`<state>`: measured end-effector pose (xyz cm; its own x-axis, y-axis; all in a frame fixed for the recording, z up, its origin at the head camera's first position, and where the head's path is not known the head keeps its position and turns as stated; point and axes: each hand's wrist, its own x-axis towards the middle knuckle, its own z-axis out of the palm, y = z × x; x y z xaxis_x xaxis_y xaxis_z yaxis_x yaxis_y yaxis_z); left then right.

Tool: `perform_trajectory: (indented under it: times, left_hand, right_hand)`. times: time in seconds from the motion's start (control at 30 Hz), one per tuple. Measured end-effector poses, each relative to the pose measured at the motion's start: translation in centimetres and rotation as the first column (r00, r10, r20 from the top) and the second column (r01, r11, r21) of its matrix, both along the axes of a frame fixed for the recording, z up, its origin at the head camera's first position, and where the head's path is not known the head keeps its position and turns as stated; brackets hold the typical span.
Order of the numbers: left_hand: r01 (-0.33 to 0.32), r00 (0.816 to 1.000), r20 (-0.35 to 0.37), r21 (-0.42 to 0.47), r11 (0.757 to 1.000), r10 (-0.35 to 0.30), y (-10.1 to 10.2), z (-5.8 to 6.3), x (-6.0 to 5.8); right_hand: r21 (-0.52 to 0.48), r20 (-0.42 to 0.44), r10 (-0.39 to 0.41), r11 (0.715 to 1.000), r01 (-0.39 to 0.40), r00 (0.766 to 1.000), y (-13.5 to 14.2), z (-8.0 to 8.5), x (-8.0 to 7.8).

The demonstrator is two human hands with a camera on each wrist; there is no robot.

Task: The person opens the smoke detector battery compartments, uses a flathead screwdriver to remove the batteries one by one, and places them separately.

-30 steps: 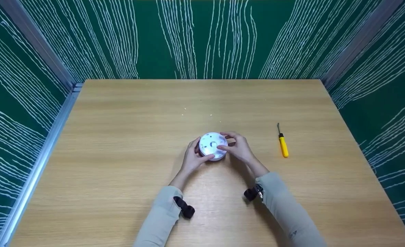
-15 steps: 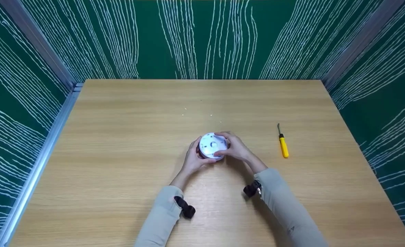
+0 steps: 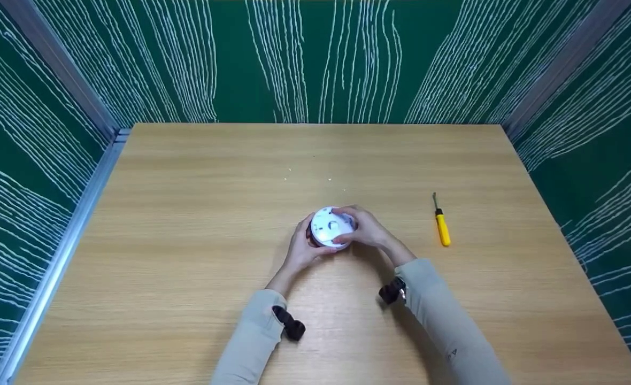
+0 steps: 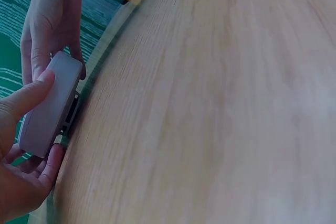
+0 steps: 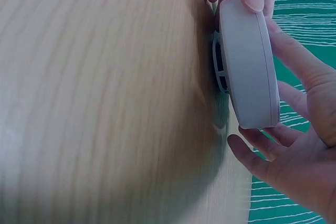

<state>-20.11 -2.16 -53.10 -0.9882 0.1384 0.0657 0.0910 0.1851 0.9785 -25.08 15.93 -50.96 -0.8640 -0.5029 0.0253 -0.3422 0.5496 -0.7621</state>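
A round white device that looks like a smoke detector [image 3: 322, 229] is held up between both hands near the middle of the table. Small holes and a central opening mark its upward face. My left hand [image 3: 299, 251] grips its left side, thumb along the near edge. From the right, my right hand [image 3: 370, 229] curls over the disc, index finger on the far part of the face and thumb on the near part. Both wrist views show its smooth side wall [image 4: 55, 103] edge-on, with a slotted part [image 5: 219, 66] beneath, close over the tabletop.
A yellow-handled screwdriver [image 3: 443, 229] lies to the right on the wooden table [image 3: 187, 214]. Several tiny pale bits [image 3: 330, 179] are scattered beyond the hands. Green walls with white lines [image 3: 240, 64] enclose the far side and both flanks.
My right index finger and thumb have spread and shifted left across the disc's face. My left thumb has slid down to its near edge. The disc stays in place.
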Motion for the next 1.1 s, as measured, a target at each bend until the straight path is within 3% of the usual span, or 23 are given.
perform_trajectory:
  times: [0.2,0.67,1.1]
  left_hand:
    - [-0.011,1.0,-0.021,-0.002,1.0,0.011,0.09,-1.07,-0.46]
    - [-0.023,1.0,-0.013,-0.047,0.999,0.023,0.02,-1.19,-0.49]
    - [-0.032,0.999,-0.014,-0.046,0.998,0.031,0.13,-1.3,-0.45]
  right_hand:
    - [-0.018,-0.028,0.017,1.0,-0.018,0.999,-0.01,0.13,-0.21]
    - [-0.002,-0.041,0.024,1.0,-0.024,0.999,-0.27,0.38,-0.57]
    - [-0.005,-0.127,0.022,1.0,-0.022,0.992,-0.46,0.37,-0.81]
